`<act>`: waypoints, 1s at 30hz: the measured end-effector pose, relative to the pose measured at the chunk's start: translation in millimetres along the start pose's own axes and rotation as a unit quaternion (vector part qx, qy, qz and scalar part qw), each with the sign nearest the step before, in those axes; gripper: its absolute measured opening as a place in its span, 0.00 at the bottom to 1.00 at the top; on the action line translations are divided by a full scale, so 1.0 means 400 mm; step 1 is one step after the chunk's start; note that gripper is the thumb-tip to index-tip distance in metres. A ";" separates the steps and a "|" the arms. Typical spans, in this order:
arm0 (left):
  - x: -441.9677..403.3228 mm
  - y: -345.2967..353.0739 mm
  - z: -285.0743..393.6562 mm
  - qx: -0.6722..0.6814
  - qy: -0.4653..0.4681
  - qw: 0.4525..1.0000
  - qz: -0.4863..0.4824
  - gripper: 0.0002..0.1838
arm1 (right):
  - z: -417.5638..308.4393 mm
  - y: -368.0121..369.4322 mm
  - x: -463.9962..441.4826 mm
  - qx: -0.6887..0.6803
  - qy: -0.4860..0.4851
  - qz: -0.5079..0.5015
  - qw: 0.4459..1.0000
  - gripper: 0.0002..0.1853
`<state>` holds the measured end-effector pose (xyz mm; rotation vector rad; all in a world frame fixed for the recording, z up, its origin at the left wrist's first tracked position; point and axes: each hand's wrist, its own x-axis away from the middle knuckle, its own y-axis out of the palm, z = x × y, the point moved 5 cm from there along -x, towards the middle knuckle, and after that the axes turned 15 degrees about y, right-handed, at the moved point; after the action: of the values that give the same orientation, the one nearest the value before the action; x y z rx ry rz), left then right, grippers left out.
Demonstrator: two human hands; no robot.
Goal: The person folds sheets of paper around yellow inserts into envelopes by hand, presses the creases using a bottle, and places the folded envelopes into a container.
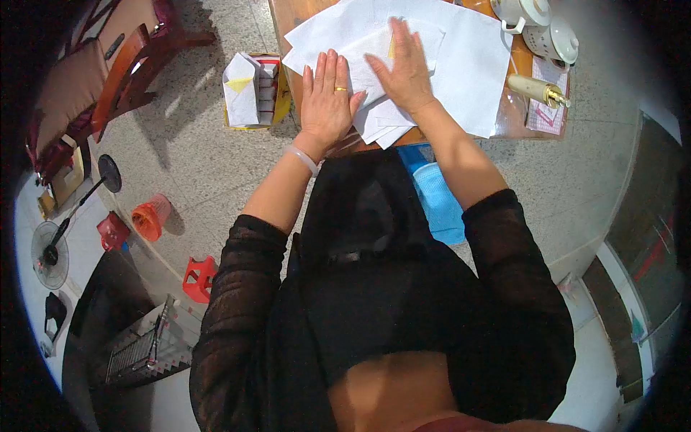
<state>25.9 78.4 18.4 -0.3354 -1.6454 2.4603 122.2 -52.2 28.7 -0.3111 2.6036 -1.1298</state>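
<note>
My left hand (327, 104), with a ring and a pale bangle, lies flat with fingers stretched out on white paper. Beside it my right hand (404, 75) rests palm down, thumb spread from the fingers. Between and beneath them is a folded white paper (365, 63) with a yellow patch showing near the right fingers. Larger white sheets (475, 65) fan out under it on the wooden table (294, 13). Smaller white paper pieces (381, 121) stick out at the near edge. My palms cover part of the folded paper.
White lidded cups (553, 42) and a pale cylinder with a gold tip (533, 89) stand at the table's right. Left of the table is a box (268, 90) of white folded papers. A blue bin (439, 201), red stool (199, 279) and wooden chair (119, 75) are around me.
</note>
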 end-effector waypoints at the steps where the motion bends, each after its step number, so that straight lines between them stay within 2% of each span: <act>1: -0.002 -0.007 -0.002 0.005 0.002 1.000 0.000 0.38 | -0.001 -0.027 0.004 -0.020 0.017 0.030 0.999 0.43; 3: -0.019 -0.039 -0.022 0.047 0.012 0.997 0.056 0.35 | -0.004 -0.084 0.036 -0.046 0.096 0.040 0.993 0.42; 4: -0.027 -0.056 -0.031 0.070 0.017 0.994 0.083 0.34 | -0.004 -0.103 0.071 -0.129 0.166 0.043 0.977 0.41; 6: -0.049 -0.073 -0.062 0.217 -0.065 0.972 0.068 0.31 | 0.007 -0.114 0.168 -0.289 0.298 0.049 0.909 0.38; 7: -0.054 -0.068 -0.077 0.288 -0.107 0.950 0.059 0.29 | 0.006 -0.107 0.217 -0.315 0.342 0.040 0.884 0.39; 8: -0.058 -0.060 -0.088 0.223 -0.060 0.972 0.051 0.25 | 0.002 -0.091 0.271 -0.340 0.385 0.031 0.857 0.39; 9: -0.058 -0.057 -0.091 0.237 -0.073 0.968 0.037 0.25 | 0.000 -0.071 0.311 -0.365 0.427 0.022 0.827 0.40; 11: -0.062 -0.055 -0.095 0.259 -0.100 0.961 0.011 0.24 | -0.021 -0.031 0.339 -0.374 0.434 -0.004 0.820 0.41; 12: -0.049 -0.033 -0.102 0.321 -0.119 0.938 0.059 0.24 | -0.035 -0.021 0.325 -0.388 0.438 -0.002 0.811 0.42; 16: 0.003 0.005 -0.088 0.405 -0.189 0.893 0.059 0.24 | -0.035 0.004 0.241 -0.431 0.348 -0.007 0.833 0.47; 18: 0.039 0.011 -0.060 0.424 -0.220 0.877 0.058 0.25 | -0.018 -0.020 0.219 -0.343 0.342 -0.020 0.875 0.47; 21: 0.052 0.026 -0.034 0.510 -0.264 0.812 0.105 0.25 | 0.038 -0.047 0.197 -0.265 0.310 -0.013 0.913 0.45; 23: 0.022 0.010 -0.039 0.411 -0.192 0.883 0.117 0.27 | 0.052 -0.074 0.169 -0.188 0.287 0.001 0.939 0.44; 24: -0.012 -0.038 -0.022 0.359 -0.152 0.914 0.109 0.27 | 0.031 -0.098 0.154 -0.189 0.282 0.018 0.940 0.39; 25: -0.037 -0.065 -0.008 0.305 -0.111 0.940 0.101 0.28 | 0.013 -0.105 0.148 -0.163 0.228 0.014 0.960 0.38; 26: -0.047 -0.056 -0.003 0.254 -0.043 0.957 0.133 0.30 | -0.004 -0.108 0.140 -0.137 0.171 0.012 0.976 0.37; 27: -0.061 -0.047 0.001 0.203 0.015 0.975 0.094 0.30 | -0.019 -0.109 0.134 -0.111 0.116 0.009 0.987 0.36; 29: -0.085 -0.029 0.011 0.094 0.131 0.987 0.013 0.31 | -0.010 -0.070 0.145 -0.145 0.104 -0.026 0.984 0.34; 30: -0.089 -0.020 0.012 0.067 0.144 0.987 0.000 0.30 | -0.013 -0.062 0.144 -0.110 0.077 -0.039 0.990 0.34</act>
<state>58.8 68.1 31.0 -0.6382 -1.3570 2.3708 68.8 -83.1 40.4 -0.3895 2.8821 -0.9244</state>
